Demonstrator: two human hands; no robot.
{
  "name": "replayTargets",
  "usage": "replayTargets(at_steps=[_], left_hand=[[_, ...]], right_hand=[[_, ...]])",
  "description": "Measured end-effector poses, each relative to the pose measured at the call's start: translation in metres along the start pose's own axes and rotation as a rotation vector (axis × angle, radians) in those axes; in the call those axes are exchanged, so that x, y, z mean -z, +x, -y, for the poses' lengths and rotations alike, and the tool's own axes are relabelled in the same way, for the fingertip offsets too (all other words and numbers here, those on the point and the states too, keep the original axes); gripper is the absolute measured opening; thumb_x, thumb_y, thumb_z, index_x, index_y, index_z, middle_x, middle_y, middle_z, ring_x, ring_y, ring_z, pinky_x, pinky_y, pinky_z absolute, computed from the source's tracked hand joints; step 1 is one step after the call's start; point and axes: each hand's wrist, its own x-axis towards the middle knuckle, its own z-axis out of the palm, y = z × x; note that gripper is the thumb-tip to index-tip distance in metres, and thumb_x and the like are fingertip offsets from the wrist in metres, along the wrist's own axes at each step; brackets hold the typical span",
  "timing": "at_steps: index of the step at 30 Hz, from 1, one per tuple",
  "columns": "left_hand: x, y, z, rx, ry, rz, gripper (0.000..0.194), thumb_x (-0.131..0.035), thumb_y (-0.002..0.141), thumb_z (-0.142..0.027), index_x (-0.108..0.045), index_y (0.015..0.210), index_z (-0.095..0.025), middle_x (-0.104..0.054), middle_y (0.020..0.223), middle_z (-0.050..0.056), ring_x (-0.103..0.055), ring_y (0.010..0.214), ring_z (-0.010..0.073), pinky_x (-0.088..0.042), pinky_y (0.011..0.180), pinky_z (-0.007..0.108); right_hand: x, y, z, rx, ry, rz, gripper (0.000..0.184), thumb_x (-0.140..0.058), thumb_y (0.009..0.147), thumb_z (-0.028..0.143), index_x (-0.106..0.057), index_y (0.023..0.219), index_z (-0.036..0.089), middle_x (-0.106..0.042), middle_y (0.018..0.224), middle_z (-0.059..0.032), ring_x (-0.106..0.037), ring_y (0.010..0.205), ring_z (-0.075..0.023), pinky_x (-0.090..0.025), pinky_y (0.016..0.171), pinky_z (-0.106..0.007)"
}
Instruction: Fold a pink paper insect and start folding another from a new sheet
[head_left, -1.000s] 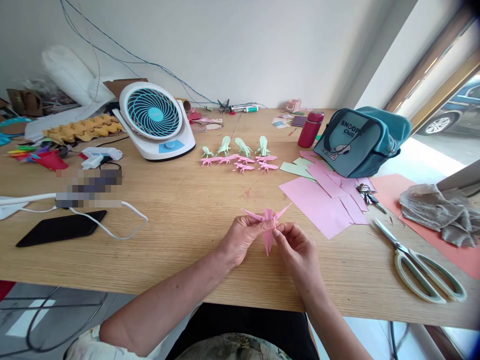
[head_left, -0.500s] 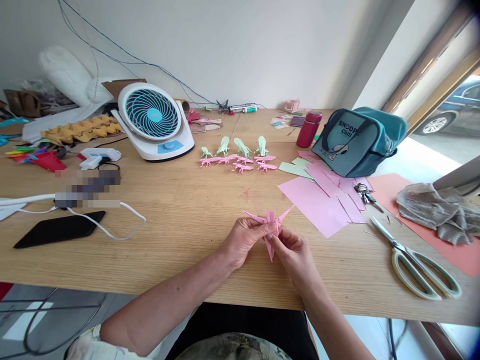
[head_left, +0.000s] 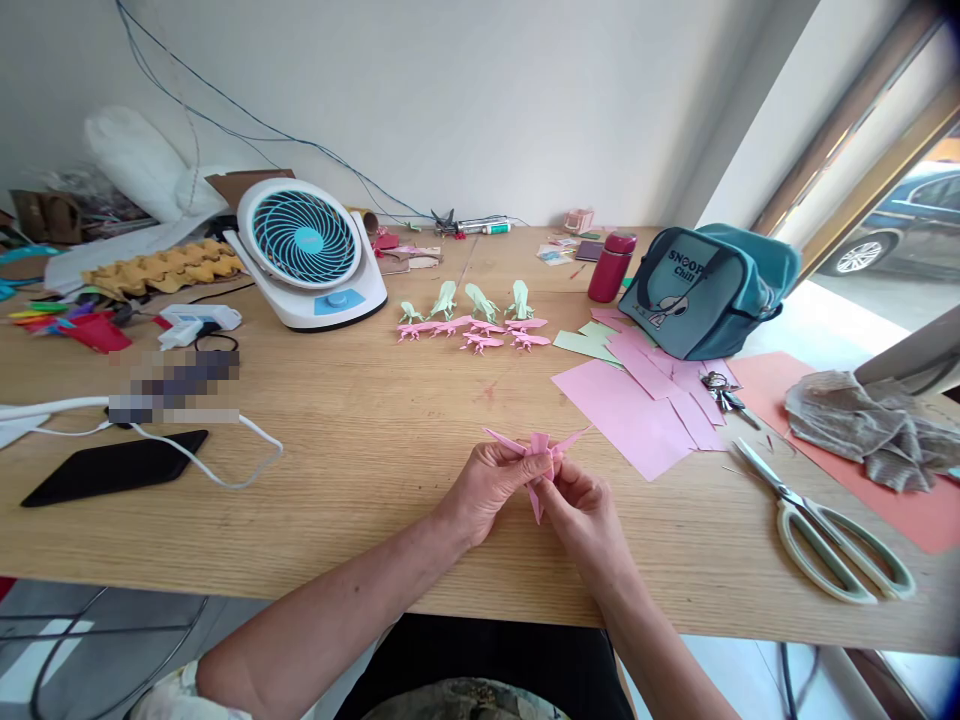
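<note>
A small pink folded paper figure (head_left: 538,448) with pointed wings is held just above the wooden table (head_left: 360,420), near its front edge. My left hand (head_left: 487,485) pinches it from the left side. From the right, my right hand (head_left: 585,515) grips its lower tip with thumb and fingers pressed together. Loose pink paper sheets (head_left: 637,405) lie just to the right of my hands.
Finished pink and green paper figures (head_left: 472,318) stand in rows mid-table. A white and blue fan (head_left: 307,250), a black phone (head_left: 112,466) and a white cable lie left. Scissors (head_left: 825,525), keys (head_left: 720,388), a teal bag (head_left: 709,288), a red bottle (head_left: 611,265) and a grey cloth (head_left: 862,425) are right.
Both hands keep hold of the pink figure and work its lower part; my right hand's fingers have closed in nearer the body. The view has tilted slightly.
</note>
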Motion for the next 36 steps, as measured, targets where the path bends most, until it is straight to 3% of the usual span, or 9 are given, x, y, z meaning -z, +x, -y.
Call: replayTargets(at_steps=[5, 12, 18, 21, 24, 27, 30, 34, 36], left_hand=[[-0.003, -0.001, 0.0, -0.043, 0.026, -0.02, 0.028, -0.081, 0.074, -0.042, -0.077, 0.066, -0.016, -0.073, 0.076, 0.006, -0.066, 0.093, 0.0248, -0.044, 0.098, 0.039], [-0.004, -0.003, -0.001, -0.089, -0.025, 0.002, 0.022, -0.081, 0.076, -0.035, -0.075, 0.065, -0.016, -0.074, 0.098, 0.007, -0.059, 0.116, 0.0249, -0.04, 0.104, 0.035], [-0.004, -0.002, -0.001, -0.104, -0.021, 0.007, 0.032, -0.081, 0.075, -0.037, -0.068, 0.057, -0.014, -0.053, 0.066, -0.001, -0.051, 0.073, 0.0121, -0.042, 0.077, 0.026], [-0.004, -0.002, -0.001, -0.091, 0.009, -0.013, 0.034, -0.08, 0.075, -0.04, -0.068, 0.056, -0.014, -0.05, 0.063, -0.002, -0.048, 0.066, 0.0111, -0.039, 0.069, 0.026], [-0.004, -0.002, -0.002, -0.089, 0.014, -0.057, 0.035, -0.082, 0.072, -0.043, -0.068, 0.056, -0.015, -0.052, 0.061, -0.002, -0.049, 0.064, 0.0116, -0.04, 0.068, 0.027], [-0.004, -0.001, -0.003, -0.114, 0.02, -0.08, 0.034, -0.084, 0.07, -0.044, -0.07, 0.058, -0.015, -0.056, 0.06, -0.001, -0.051, 0.067, 0.013, -0.042, 0.074, 0.028], [-0.004, -0.002, -0.004, -0.144, 0.137, 0.001, 0.042, -0.078, 0.078, -0.046, -0.065, 0.052, -0.015, -0.055, 0.057, 0.0, -0.051, 0.067, 0.0143, -0.042, 0.077, 0.031], [-0.003, -0.003, -0.004, -0.169, 0.257, 0.05, 0.047, -0.074, 0.082, -0.046, -0.06, 0.049, -0.016, -0.053, 0.059, 0.001, -0.046, 0.063, 0.0139, -0.035, 0.065, 0.03], [-0.002, -0.003, -0.004, -0.189, 0.269, 0.04, 0.045, -0.075, 0.081, -0.045, -0.062, 0.05, -0.016, -0.052, 0.059, 0.001, -0.045, 0.062, 0.0136, -0.033, 0.061, 0.03]], right_hand=[[-0.001, 0.001, 0.004, 0.0, 0.017, -0.023, 0.034, -0.072, 0.079, 0.054, -0.068, 0.075, 0.021, -0.063, 0.073, -0.002, -0.054, 0.07, -0.0173, -0.044, 0.064, -0.029], [0.001, -0.001, 0.003, -0.01, 0.024, -0.038, 0.037, -0.072, 0.08, 0.05, -0.059, 0.063, 0.02, -0.049, 0.057, 0.0029, -0.04, 0.056, -0.0116, -0.034, 0.054, -0.026], [-0.002, 0.0, 0.002, -0.019, 0.015, -0.018, 0.038, -0.071, 0.082, 0.052, -0.058, 0.064, 0.02, -0.049, 0.056, 0.0031, -0.04, 0.054, -0.0115, -0.033, 0.051, -0.026], [0.0, -0.002, 0.002, -0.007, 0.008, -0.01, 0.037, -0.071, 0.081, 0.052, -0.06, 0.067, 0.02, -0.055, 0.062, 0.0012, -0.047, 0.059, -0.0133, -0.039, 0.056, -0.027], [0.007, -0.004, 0.001, 0.0, -0.02, 0.001, 0.027, -0.071, 0.084, 0.047, -0.067, 0.084, 0.021, -0.065, 0.078, -0.0026, -0.057, 0.072, -0.0168, -0.047, 0.067, -0.029], [0.019, -0.006, 0.002, 0.098, -0.088, -0.081, 0.023, -0.069, 0.088, 0.04, -0.065, 0.104, 0.024, -0.066, 0.097, -0.005, -0.062, 0.09, -0.0193, -0.05, 0.08, -0.032], [0.028, -0.004, 0.008, 0.237, -0.176, -0.166, 0.029, -0.068, 0.089, 0.034, -0.06, 0.116, 0.027, -0.064, 0.103, -0.0049, -0.062, 0.094, -0.0195, -0.051, 0.085, -0.035], [0.034, 0.0, 0.022, 0.371, -0.417, -0.076, 0.008, -0.063, 0.092, 0.023, -0.065, 0.099, 0.027, -0.063, 0.093, -0.0017, -0.061, 0.086, -0.0169, -0.05, 0.079, -0.032], [0.035, 0.002, 0.028, 0.413, -0.528, -0.025, 0.009, -0.06, 0.092, 0.018, -0.065, 0.091, 0.026, -0.062, 0.088, -0.0007, -0.06, 0.083, -0.0159, -0.049, 0.075, -0.031]])
